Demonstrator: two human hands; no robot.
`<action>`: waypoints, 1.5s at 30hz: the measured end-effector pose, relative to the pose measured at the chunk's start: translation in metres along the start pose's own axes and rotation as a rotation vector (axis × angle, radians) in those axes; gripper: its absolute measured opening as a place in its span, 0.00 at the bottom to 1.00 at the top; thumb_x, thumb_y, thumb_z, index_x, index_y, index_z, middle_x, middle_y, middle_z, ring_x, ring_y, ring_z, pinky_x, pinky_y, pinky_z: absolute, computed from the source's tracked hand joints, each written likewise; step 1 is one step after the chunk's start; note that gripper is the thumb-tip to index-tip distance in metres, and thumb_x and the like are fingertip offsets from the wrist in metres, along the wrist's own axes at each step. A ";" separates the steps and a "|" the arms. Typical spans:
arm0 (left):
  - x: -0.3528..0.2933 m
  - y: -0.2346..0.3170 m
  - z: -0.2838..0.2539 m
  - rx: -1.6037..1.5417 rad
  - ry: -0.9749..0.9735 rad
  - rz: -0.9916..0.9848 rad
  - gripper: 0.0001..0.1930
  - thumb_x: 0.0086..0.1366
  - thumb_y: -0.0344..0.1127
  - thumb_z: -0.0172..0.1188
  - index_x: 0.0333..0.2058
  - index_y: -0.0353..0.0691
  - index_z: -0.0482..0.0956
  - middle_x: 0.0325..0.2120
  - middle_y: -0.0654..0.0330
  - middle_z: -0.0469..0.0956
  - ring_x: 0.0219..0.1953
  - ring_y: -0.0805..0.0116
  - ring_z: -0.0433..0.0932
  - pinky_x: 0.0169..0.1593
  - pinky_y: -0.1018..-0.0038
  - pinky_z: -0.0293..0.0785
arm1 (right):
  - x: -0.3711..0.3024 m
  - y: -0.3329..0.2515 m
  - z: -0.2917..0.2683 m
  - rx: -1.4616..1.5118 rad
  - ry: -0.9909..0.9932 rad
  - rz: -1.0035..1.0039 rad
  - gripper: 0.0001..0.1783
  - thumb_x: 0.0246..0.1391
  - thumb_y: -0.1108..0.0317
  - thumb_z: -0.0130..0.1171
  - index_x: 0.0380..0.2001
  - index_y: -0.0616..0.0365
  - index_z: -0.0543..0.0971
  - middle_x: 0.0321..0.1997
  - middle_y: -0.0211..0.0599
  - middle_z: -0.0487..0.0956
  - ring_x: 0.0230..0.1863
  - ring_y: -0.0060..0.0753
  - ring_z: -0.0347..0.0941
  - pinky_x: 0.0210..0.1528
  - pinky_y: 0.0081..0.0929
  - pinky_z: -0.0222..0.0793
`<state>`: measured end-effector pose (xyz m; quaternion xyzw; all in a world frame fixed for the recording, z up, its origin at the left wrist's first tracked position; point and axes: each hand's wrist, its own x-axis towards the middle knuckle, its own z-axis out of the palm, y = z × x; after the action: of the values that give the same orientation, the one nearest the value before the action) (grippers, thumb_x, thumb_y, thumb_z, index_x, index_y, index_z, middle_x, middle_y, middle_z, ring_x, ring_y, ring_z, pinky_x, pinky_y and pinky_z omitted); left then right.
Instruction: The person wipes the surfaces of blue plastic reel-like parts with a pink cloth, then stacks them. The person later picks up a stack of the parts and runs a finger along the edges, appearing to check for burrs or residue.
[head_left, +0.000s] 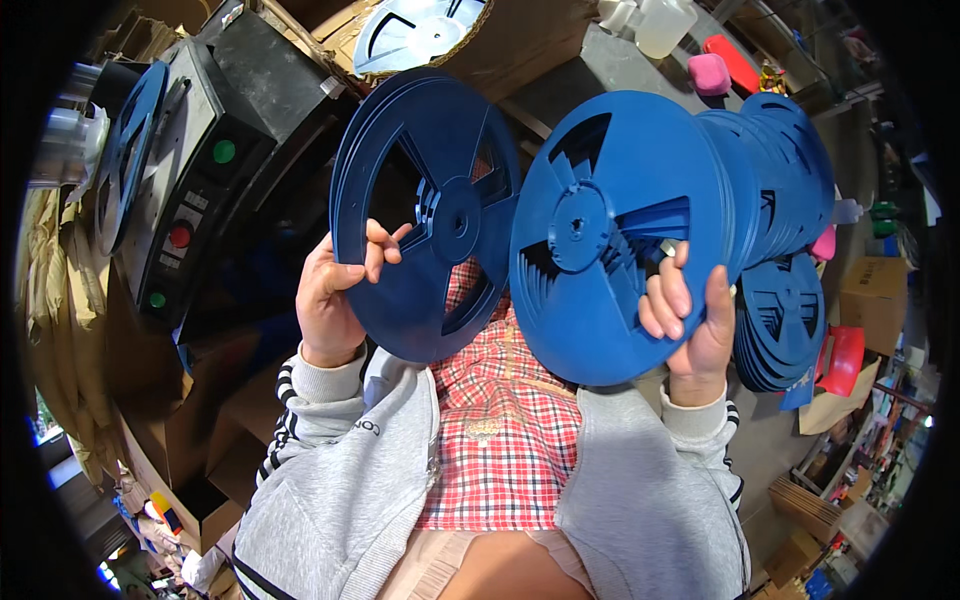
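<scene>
in cluttered workshop, hands gripping 2 blue reels (430, 215), cardboard boxes (872, 292)

Setting: small workshop or packing area. Indicators: a press-type machine (205, 160) with green and red push-buttons, stacked blue plastic reels (780, 320), cardboard boxes (875, 290) along the edges, and plastic bottles (665, 25) on a cluttered counter (600, 60).
</scene>
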<state>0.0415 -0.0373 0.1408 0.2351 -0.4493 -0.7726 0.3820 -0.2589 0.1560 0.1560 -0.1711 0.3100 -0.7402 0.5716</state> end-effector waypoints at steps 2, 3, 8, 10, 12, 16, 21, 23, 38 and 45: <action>-0.002 0.004 0.003 0.005 0.012 0.041 0.20 0.54 0.34 0.50 0.43 0.25 0.74 0.21 0.61 0.71 0.39 0.66 0.76 0.73 0.48 0.51 | -0.005 -0.006 -0.006 0.136 -0.050 -0.008 0.26 0.64 0.48 0.60 0.50 0.60 0.70 0.23 0.26 0.68 0.19 0.18 0.63 0.23 0.20 0.62; -0.004 0.006 0.006 0.007 0.018 0.068 0.20 0.54 0.34 0.50 0.43 0.24 0.74 0.21 0.62 0.70 0.38 0.65 0.76 0.73 0.46 0.50 | -0.008 -0.014 -0.007 0.185 -0.087 -0.019 0.27 0.63 0.48 0.61 0.50 0.60 0.69 0.23 0.25 0.67 0.19 0.17 0.63 0.22 0.18 0.62; 0.015 0.003 0.042 -0.112 -0.027 0.189 0.16 0.61 0.37 0.50 0.39 0.29 0.74 0.18 0.64 0.65 0.35 0.64 0.73 0.70 0.42 0.53 | -0.050 -0.080 0.015 0.056 -0.098 -0.255 0.25 0.64 0.61 0.61 0.50 0.64 0.60 0.22 0.26 0.65 0.18 0.19 0.66 0.19 0.19 0.64; 0.022 -0.008 0.057 -0.162 -0.037 0.197 0.12 0.72 0.37 0.48 0.38 0.32 0.73 0.19 0.65 0.65 0.35 0.65 0.72 0.69 0.43 0.56 | -0.059 -0.100 0.012 -0.047 -0.130 -0.346 0.24 0.63 0.64 0.61 0.50 0.65 0.59 0.22 0.27 0.66 0.17 0.20 0.67 0.19 0.20 0.65; 0.050 -0.029 0.074 -0.212 -0.078 0.160 0.14 0.77 0.40 0.46 0.39 0.34 0.72 0.20 0.65 0.65 0.35 0.67 0.72 0.69 0.43 0.59 | -0.074 -0.118 0.015 -0.200 -0.061 -0.481 0.24 0.63 0.65 0.61 0.50 0.64 0.59 0.22 0.27 0.66 0.17 0.20 0.66 0.18 0.19 0.65; 0.086 -0.071 0.095 -0.387 -0.077 -0.016 0.18 0.78 0.48 0.45 0.39 0.37 0.73 0.21 0.66 0.66 0.36 0.69 0.73 0.68 0.44 0.63 | -0.086 -0.139 0.024 -0.283 0.050 -0.703 0.15 0.64 0.70 0.54 0.44 0.61 0.60 0.21 0.28 0.64 0.15 0.19 0.64 0.17 0.17 0.63; 0.132 -0.139 0.117 -0.514 0.016 -0.213 0.19 0.76 0.48 0.49 0.38 0.35 0.73 0.21 0.66 0.67 0.33 0.69 0.74 0.65 0.48 0.70 | -0.087 -0.147 0.023 -0.378 0.146 -0.838 0.11 0.63 0.74 0.51 0.44 0.63 0.62 0.21 0.27 0.63 0.16 0.19 0.60 0.18 0.17 0.62; 0.156 -0.166 0.117 -0.546 0.087 -0.295 0.19 0.76 0.48 0.50 0.39 0.35 0.73 0.21 0.65 0.66 0.32 0.69 0.74 0.64 0.48 0.71 | -0.086 -0.149 0.016 -0.417 0.142 -0.840 0.12 0.62 0.74 0.51 0.45 0.65 0.62 0.20 0.28 0.63 0.16 0.19 0.61 0.19 0.18 0.62; 0.282 -0.281 0.009 0.477 0.289 -0.313 0.16 0.71 0.43 0.61 0.46 0.35 0.76 0.42 0.54 0.80 0.42 0.61 0.79 0.48 0.65 0.77 | -0.055 -0.111 0.034 -0.058 -0.017 -0.404 0.14 0.56 0.76 0.52 0.44 0.65 0.63 0.17 0.30 0.62 0.13 0.24 0.62 0.15 0.25 0.61; 0.116 -0.021 0.105 0.233 -0.275 0.265 0.13 0.75 0.34 0.52 0.38 0.29 0.80 0.32 0.57 0.81 0.33 0.73 0.78 0.42 0.75 0.75 | -0.027 -0.050 0.058 -0.137 0.001 -0.164 0.13 0.52 0.78 0.56 0.39 0.63 0.66 0.17 0.31 0.64 0.11 0.23 0.60 0.14 0.25 0.57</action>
<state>-0.1098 -0.0700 0.1706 0.1090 -0.6104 -0.6834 0.3854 -0.2531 0.1740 0.2351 -0.2344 0.3450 -0.7616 0.4960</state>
